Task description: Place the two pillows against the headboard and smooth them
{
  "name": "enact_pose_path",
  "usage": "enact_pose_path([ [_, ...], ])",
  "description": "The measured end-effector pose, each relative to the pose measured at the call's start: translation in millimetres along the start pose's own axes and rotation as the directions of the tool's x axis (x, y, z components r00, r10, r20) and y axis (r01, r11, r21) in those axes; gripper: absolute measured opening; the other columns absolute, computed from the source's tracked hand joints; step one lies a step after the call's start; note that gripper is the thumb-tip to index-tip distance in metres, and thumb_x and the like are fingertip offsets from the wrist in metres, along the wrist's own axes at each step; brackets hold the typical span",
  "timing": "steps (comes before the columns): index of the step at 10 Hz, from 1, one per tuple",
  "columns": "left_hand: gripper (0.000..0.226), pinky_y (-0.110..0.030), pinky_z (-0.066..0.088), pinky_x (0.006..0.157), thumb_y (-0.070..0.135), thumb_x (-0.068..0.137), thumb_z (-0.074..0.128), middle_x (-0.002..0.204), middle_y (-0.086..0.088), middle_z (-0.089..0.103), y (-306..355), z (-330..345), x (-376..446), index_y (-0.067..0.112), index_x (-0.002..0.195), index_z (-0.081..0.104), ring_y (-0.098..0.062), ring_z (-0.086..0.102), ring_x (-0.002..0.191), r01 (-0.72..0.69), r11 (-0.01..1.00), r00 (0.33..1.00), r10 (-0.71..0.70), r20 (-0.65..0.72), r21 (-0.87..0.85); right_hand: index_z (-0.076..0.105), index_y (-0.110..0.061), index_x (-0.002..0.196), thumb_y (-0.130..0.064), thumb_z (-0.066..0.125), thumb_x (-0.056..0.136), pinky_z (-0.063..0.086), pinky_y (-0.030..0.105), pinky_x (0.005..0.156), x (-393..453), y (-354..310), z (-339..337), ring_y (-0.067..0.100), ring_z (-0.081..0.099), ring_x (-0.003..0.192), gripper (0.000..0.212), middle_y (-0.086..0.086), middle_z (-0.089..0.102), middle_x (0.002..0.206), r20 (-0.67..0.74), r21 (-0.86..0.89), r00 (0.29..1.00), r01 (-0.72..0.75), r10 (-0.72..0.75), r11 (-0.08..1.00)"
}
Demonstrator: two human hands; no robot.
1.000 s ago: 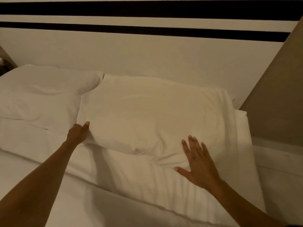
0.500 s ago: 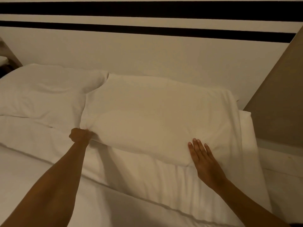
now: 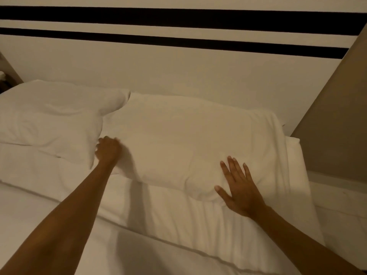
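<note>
Two white pillows lie side by side at the head of the bed, their far edges against the cream headboard [image 3: 178,72]. The left pillow [image 3: 49,116] rests untouched. The right pillow [image 3: 188,139] is under both my hands. My left hand [image 3: 108,149] sits at its near left corner, fingers curled and blurred; whether it grips the fabric is unclear. My right hand [image 3: 238,187] lies flat on the pillow's near right edge, fingers spread, holding nothing.
A white duvet [image 3: 168,219] with a folded-back top band covers the bed below the pillows. A brown side wall [image 3: 337,126] closes in on the right. Two black stripes [image 3: 178,18] cross the wall above the headboard. A dark bedside corner [image 3: 4,80] shows far left.
My left hand has moved up onto the right pillow's near left corner. My right hand has slid up and inward on the pillow's near edge, fingers spreading, and a dent has formed there.
</note>
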State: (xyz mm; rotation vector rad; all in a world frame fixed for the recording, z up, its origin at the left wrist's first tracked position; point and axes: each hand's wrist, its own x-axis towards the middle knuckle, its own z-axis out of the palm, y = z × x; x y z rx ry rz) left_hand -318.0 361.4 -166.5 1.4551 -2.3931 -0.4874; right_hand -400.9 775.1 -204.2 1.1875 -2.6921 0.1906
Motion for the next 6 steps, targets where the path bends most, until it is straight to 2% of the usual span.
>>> enact_pose_path([
  [1,0.06,-0.053,0.028,0.114,0.043,0.102,0.03,0.154,-0.022,0.031,32.7,20.1,-15.8,0.003,0.148,0.032,-0.037,0.029,0.143,-0.274,0.961,0.949,0.275,0.153,-0.028,0.022,-0.013,0.153,-0.058,0.006,0.095,0.004,0.041,0.12,18.2,-4.6,4.1,0.021,0.016,0.15,0.075,0.009,0.017,0.161,0.002,0.108,0.983,-0.18,0.181,0.978],
  [2,0.063,-0.049,0.007,0.121,0.047,0.102,0.021,0.165,-0.009,0.006,28.2,32.5,-27.9,0.015,0.157,0.012,-0.027,0.004,0.152,-0.351,0.936,0.922,0.347,0.171,-0.004,0.024,-0.012,0.152,-0.049,0.012,0.095,0.01,0.043,0.12,9.6,11.7,9.3,0.021,0.021,0.149,0.07,0.008,0.024,0.16,0.016,0.123,0.948,-0.318,0.318,0.94],
  [3,0.066,-0.048,0.003,0.122,0.053,0.101,0.02,0.165,-0.005,0.001,4.3,31.6,-28.9,0.021,0.157,0.008,-0.022,0.0,0.153,-0.33,0.944,0.932,0.323,0.164,0.018,0.021,-0.009,0.153,-0.048,0.014,0.092,0.012,0.044,0.12,-5.6,34.8,10.0,0.023,0.02,0.149,0.073,0.01,0.022,0.16,-0.002,0.157,0.914,-0.401,0.407,0.902],
  [4,0.069,-0.053,0.007,0.12,0.055,0.1,0.02,0.165,-0.006,0.002,-11.6,22.7,-18.0,0.018,0.157,0.008,-0.024,0.003,0.153,-0.267,0.962,0.953,0.254,0.165,0.06,0.017,-0.006,0.153,-0.054,0.01,0.089,0.01,0.044,0.122,-8.2,46.2,3.5,0.024,0.016,0.15,0.08,0.012,0.018,0.161,0.022,0.193,0.876,-0.476,0.481,0.858],
  [5,0.07,-0.053,0.01,0.121,0.052,0.101,0.021,0.165,-0.011,0.005,0.4,13.6,-14.8,0.01,0.156,0.009,-0.028,0.005,0.152,-0.267,0.96,0.953,0.251,0.171,0.083,0.015,-0.006,0.154,-0.054,0.008,0.089,0.006,0.043,0.123,6.8,44.6,-11.6,0.024,0.012,0.151,0.081,0.012,0.015,0.162,0.022,0.201,0.885,-0.459,0.464,0.865],
  [6,0.07,-0.05,0.01,0.12,0.05,0.101,0.023,0.164,-0.012,0.005,29.0,21.7,-20.4,0.008,0.156,0.011,-0.028,0.008,0.152,-0.41,0.911,0.902,0.398,0.168,0.048,0.018,-0.01,0.153,-0.051,0.019,0.092,0.008,0.04,0.123,29.7,29.1,-40.0,0.02,0.012,0.151,0.074,0.009,0.017,0.162,-0.031,0.341,0.894,-0.412,0.448,0.845],
])
